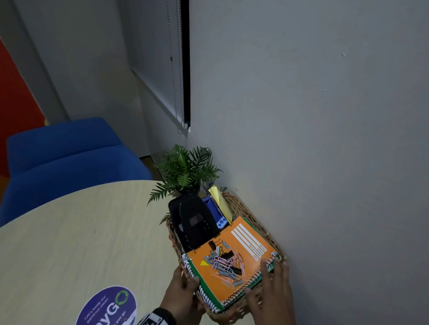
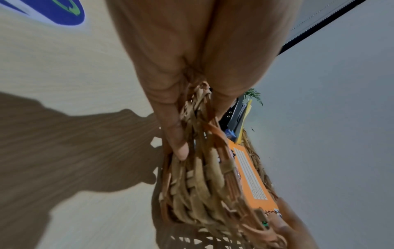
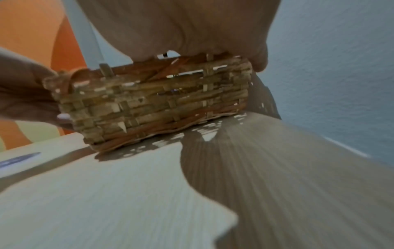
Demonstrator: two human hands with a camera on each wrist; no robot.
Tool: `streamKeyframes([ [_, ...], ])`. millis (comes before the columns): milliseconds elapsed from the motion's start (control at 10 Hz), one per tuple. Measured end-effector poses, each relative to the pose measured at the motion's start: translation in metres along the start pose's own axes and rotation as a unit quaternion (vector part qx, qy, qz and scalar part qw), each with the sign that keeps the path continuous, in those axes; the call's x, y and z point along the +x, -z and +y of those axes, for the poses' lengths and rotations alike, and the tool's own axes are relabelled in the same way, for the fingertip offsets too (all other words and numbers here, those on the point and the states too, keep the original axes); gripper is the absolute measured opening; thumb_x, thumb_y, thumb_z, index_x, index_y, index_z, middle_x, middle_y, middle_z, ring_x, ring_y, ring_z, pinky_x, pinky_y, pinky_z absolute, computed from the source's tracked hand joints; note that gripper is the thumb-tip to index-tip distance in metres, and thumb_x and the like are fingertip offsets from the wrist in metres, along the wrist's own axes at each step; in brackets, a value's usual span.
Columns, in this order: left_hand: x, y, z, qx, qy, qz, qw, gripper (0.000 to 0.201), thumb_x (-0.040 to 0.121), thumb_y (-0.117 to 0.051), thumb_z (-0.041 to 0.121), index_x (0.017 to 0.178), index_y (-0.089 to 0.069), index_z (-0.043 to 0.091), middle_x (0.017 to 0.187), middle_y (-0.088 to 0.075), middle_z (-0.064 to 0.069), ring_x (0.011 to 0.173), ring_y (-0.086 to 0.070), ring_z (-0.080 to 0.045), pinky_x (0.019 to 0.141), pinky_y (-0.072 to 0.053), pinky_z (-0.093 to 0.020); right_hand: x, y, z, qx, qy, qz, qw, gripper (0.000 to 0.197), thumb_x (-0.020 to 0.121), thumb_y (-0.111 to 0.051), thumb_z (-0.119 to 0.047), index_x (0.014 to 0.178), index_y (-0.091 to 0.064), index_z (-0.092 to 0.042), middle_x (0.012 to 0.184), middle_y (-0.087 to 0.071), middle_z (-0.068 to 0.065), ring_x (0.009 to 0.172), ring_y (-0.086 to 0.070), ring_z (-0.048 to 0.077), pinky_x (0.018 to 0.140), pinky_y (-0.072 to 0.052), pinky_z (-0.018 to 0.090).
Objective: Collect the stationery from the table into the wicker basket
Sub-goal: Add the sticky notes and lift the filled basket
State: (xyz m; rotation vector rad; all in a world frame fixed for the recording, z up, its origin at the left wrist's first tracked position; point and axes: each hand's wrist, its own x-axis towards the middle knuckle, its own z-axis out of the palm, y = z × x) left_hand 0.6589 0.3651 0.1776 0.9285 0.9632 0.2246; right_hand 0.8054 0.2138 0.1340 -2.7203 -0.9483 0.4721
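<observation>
Office meeting room: round pale worktop (image 1: 76,229) with a purple sticker (image 1: 106,309), blue upholstered chair (image 1: 64,157) far left, roller blind (image 1: 165,57), potted fern (image 1: 187,170).

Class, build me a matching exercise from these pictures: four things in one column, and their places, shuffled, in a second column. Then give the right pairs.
Things:
1. paper clips
2. orange notebook
3. fern
4. purple sticker

Places:
A. flat on the table, near the person
B. at the far end of the wicker basket, by the wall
C. loose on the notebook cover
D. on top inside the basket, between the left hand and right hand

Pairs: 1-C, 2-D, 3-B, 4-A
</observation>
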Motion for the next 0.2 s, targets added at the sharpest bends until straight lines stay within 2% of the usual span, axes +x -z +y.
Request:
streamKeyframes([
  [100,-0.005,0.006,-0.005,0.026,-0.014,0.003,1.000,0.032,0.096,-0.049,0.010,0.127,-0.044,0.016,0.109,-0.066,-0.016,0.086,-0.066,-0.031,0.059,-0.058,-0.031,-0.001,0.002,-0.001,-0.003,0.001,0.000,1.000,0.089,0.067,0.001,-0.078,0.140,0.025,-0.034,0.159,0.020,0.005,0.141,0.029,0.023,0.119,-0.007,0.048],
  [200,-0.020,0.021,-0.013,0.043,0.001,0.006,0.999,0.039,0.095,-0.051,0.008,0.133,-0.042,0.010,0.115,-0.063,-0.015,0.106,-0.061,-0.035,0.075,-0.055,-0.033,-0.004,0.012,-0.004,-0.011,0.004,-0.018,1.000,0.107,0.051,0.020,-0.087,0.143,0.025,-0.031,0.158,0.022,0.004,0.143,0.025,0.025,0.118,-0.006,0.049],
])
